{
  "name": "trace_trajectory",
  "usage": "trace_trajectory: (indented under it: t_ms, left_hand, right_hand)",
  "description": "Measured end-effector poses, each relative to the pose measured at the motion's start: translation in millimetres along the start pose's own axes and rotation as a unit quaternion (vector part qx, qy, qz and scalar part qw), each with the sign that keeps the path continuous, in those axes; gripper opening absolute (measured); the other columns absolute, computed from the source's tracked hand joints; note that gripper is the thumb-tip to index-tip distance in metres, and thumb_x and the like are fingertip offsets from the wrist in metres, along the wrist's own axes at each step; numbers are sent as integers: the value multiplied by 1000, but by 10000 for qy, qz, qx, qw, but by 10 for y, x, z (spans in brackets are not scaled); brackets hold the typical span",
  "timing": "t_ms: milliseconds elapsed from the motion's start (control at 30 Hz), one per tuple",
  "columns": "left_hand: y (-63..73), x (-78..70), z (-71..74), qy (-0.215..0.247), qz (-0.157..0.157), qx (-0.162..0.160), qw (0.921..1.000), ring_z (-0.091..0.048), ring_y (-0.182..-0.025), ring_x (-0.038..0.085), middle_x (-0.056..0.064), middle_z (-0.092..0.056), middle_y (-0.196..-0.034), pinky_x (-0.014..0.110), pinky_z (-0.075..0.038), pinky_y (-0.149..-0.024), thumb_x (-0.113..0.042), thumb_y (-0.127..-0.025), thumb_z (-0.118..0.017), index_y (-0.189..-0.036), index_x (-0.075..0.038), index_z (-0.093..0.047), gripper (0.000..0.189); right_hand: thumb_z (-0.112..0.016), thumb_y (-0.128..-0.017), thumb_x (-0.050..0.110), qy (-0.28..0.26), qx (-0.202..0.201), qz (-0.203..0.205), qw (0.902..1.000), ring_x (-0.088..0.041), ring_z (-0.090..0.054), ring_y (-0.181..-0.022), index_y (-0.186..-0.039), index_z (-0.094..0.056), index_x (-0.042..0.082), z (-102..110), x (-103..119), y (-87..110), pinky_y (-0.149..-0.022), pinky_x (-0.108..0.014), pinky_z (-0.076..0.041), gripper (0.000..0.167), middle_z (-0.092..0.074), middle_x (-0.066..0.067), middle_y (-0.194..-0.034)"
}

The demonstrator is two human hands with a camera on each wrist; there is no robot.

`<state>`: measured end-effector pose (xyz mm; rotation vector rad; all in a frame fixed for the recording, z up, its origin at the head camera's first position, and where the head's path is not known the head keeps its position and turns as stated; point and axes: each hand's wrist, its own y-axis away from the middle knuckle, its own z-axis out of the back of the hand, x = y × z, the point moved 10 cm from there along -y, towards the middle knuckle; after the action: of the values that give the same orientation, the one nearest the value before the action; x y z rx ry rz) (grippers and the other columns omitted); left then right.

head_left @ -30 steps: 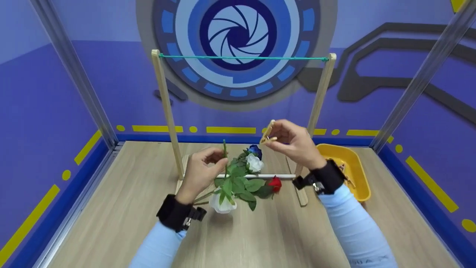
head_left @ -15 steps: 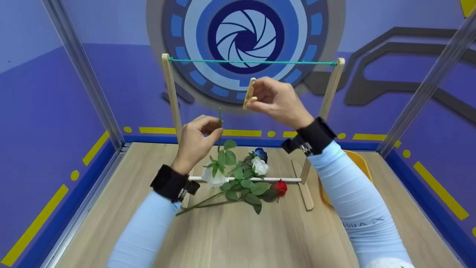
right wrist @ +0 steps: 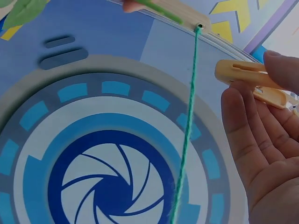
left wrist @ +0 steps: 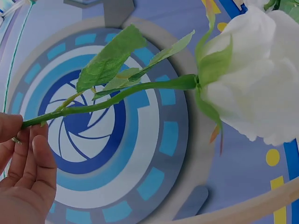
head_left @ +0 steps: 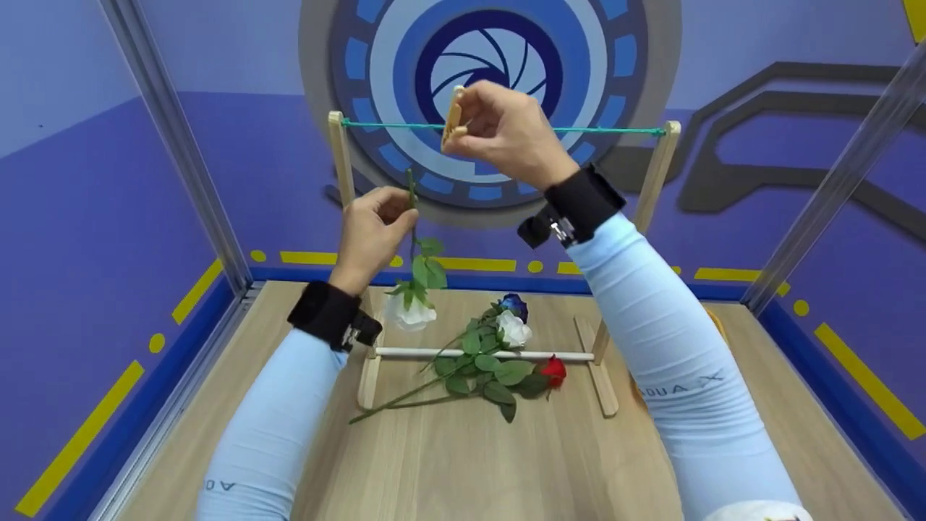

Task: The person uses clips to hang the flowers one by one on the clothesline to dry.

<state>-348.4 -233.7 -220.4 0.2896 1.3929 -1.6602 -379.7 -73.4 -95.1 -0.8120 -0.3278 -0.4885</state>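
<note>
My left hand (head_left: 375, 230) pinches the green stem of a white rose (head_left: 411, 310), which hangs bloom down left of the frame's middle. In the left wrist view the rose's stem (left wrist: 112, 99) runs from the fingertips to the large white bloom. My right hand (head_left: 506, 130) holds a wooden clothespin (head_left: 453, 119) between thumb and fingers, at the height of the green string (head_left: 608, 131). In the right wrist view the clothespin (right wrist: 240, 72) is beside the string (right wrist: 190, 102), to its right. The string is tied between two wooden posts.
On the wooden table lie a red rose (head_left: 553, 371), a white rose (head_left: 514, 329) and a blue rose (head_left: 515, 307), near the rack's white crossbar (head_left: 550, 355). The rack's right post (head_left: 655, 177) stands by my right forearm, which mostly hides a yellow bin (head_left: 639, 394).
Both hands have risen and shifted left, lifting the white rose off the table and the clothespin up to the string. The bin has become mostly covered by the right arm.
</note>
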Motion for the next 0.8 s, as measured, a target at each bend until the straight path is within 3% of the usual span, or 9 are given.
trace_trajectory:
  t_ms: [233, 433, 800]
  left_hand:
    - [-187, 52, 83, -219, 136, -179, 9995, -63, -91, 28, 20, -69, -106, 33, -49, -86, -8, -101, -66, -119, 3, -70, 21]
    - [-320, 79, 154, -431, 316, -291, 9981, -62, -88, 26, 18, -70, -103, 34, -48, -82, -7, -101, -66, -117, 1, -72, 19]
    - [-395, 160, 142, -473, 452, -442, 9969, -62, -85, 29, 19, -70, -98, 34, -46, -79, -3, -99, -67, -109, 2, -73, 13]
  right_hand:
    - [-74, -96, 10, 73, 8, -60, 10000, -21, -68, -100, -127, -59, -3, -39, 104, -252, -91, -25, -54, 36, -68, -15, -113]
    - [-76, -94, 10, -46, -110, -215, 9997, -21, -67, -99, -123, -60, -2, -121, 120, -436, -90, -24, -53, 35, -68, -13, -111]
    - [-77, -92, 7, -549, -558, -655, 9948, -20, -68, -98, -110, -65, 2, -220, -78, -581, -89, -26, -56, 23, -72, -11, -107]
